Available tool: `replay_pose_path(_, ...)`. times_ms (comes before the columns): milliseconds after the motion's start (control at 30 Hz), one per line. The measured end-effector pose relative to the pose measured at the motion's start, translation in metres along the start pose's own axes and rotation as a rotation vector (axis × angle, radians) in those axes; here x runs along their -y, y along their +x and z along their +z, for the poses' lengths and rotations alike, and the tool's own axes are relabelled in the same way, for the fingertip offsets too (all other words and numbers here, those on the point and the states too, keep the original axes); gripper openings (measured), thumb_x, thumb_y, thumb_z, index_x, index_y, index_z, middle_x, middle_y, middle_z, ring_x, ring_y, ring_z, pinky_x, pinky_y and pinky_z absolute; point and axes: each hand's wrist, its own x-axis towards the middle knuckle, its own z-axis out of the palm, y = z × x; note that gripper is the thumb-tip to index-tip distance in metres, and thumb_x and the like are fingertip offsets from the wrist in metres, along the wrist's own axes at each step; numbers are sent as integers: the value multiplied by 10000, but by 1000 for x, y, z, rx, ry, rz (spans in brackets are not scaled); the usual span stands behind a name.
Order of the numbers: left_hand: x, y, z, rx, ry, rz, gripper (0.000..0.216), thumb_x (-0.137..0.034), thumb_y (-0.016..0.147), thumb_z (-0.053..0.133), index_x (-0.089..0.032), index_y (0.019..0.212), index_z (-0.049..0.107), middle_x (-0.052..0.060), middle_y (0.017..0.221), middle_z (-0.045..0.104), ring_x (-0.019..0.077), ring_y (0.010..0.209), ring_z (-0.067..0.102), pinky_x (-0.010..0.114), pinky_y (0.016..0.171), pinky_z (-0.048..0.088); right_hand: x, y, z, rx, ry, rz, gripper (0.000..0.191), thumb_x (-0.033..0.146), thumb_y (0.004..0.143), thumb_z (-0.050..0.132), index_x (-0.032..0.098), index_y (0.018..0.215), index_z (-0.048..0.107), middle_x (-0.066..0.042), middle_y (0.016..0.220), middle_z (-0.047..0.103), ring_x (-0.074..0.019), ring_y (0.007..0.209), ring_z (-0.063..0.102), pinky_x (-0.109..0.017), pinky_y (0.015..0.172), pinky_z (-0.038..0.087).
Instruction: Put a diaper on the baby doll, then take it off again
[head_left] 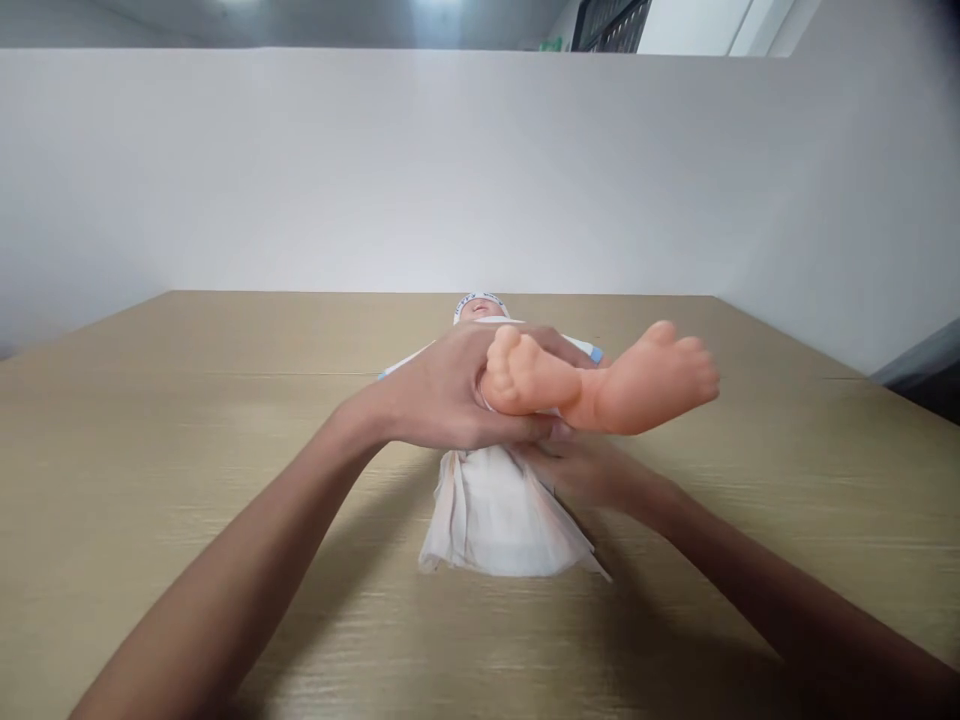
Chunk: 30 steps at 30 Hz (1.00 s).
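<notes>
While the baby doll [480, 312] lies on its back near the middle of the wooden surface [150, 440], the left hand [442, 395] has its fingers closed around the doll's raised legs [600, 385]. The right hand [585, 470] reaches under those legs, touching the white diaper [499, 520]; its fingers' spread cannot be told.

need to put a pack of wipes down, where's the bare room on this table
Bare tabletop lies left of the left hand, and also right of the doll, toward the wall. The middle is crowded: both hands, the right hand included, doll and white cloth.
</notes>
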Motion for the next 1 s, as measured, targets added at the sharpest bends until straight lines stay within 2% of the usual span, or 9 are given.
replay_pose_path(133,2,-15,22,-14,18,25,377,-270,894,807,-228,1263,743,54,1277,795,251,1141,743,408,1016,588,27,-47,-33,-127,-37,58,547,467,1063,648,329,1578,525,-92,1513,670,-369,1409,637,-578,1147,592)
replay_pose_path(200,5,-24,36,-25,44,41,383,-297,921,783,-235,1295,725,57,1301,786,261,1182,730,425,1045,574,37,-57,-37,-186,-8,41,677,443,1035,686,299,1646,432,-110,1616,584,-356,1519,544,-588,1245,508)
replay_pose_path(267,6,-35,48,-44,68,71,389,-297,946,755,-251,1330,711,64,1368,761,279,1267,698,457,1109,546,42,-58,-36,-195,65,-2,720,349,1028,659,268,1682,369,-114,1652,551,-321,1537,534,-537,1250,516)
replay_pose_path(400,2,-61,53,-64,118,24,452,-352,968,767,-287,1406,681,73,1442,719,302,1353,654,485,1174,525,39,-56,-42,-70,117,-126,682,176,982,550,248,1652,444,-99,1618,601,-288,1493,583,-484,1235,533)
replay_pose_path(567,5,-106,38,-9,308,-76,366,-388,984,770,-285,1333,735,85,1376,746,300,1337,676,501,1192,533,10,-72,-56,58,65,-259,574,175,957,540,287,1512,634,-66,1571,642,-277,1510,563,-483,1247,500)
replay_pose_path(667,18,-131,32,73,402,-20,385,-308,981,748,-291,1364,733,89,1488,706,322,1475,592,528,1269,473,-16,-84,-50,143,-50,-342,546,136,957,489,299,1436,694,-57,1567,648,-267,1545,526,-517,1284,437)
replay_pose_path(767,32,-148,35,135,480,-6,574,-183,915,735,-317,1470,677,76,1574,657,342,1546,527,550,1275,468,-33,-91,-38,169,-118,-374,532,86,965,451,272,1379,728,-80,1556,657,-256,1561,510,-512,1273,439)
replay_pose_path(900,40,-157,44,190,577,-23,848,19,739,644,-314,1519,630,61,1648,592,357,1577,482,587,1270,456,-35,-94,-35,208,-117,-360,576,29,959,442,274,1399,722,-83,1584,640,-232,1582,486,-480,1257,463)
replay_pose_path(1000,40,-156,47,227,607,-45,915,73,700,584,-326,1523,622,37,1668,571,338,1597,453,570,1270,453,-30,-95,-42,245,-95,-341,551,41,1015,431,283,1418,719,-79,1595,635,-213,1576,493,-468,1278,448)
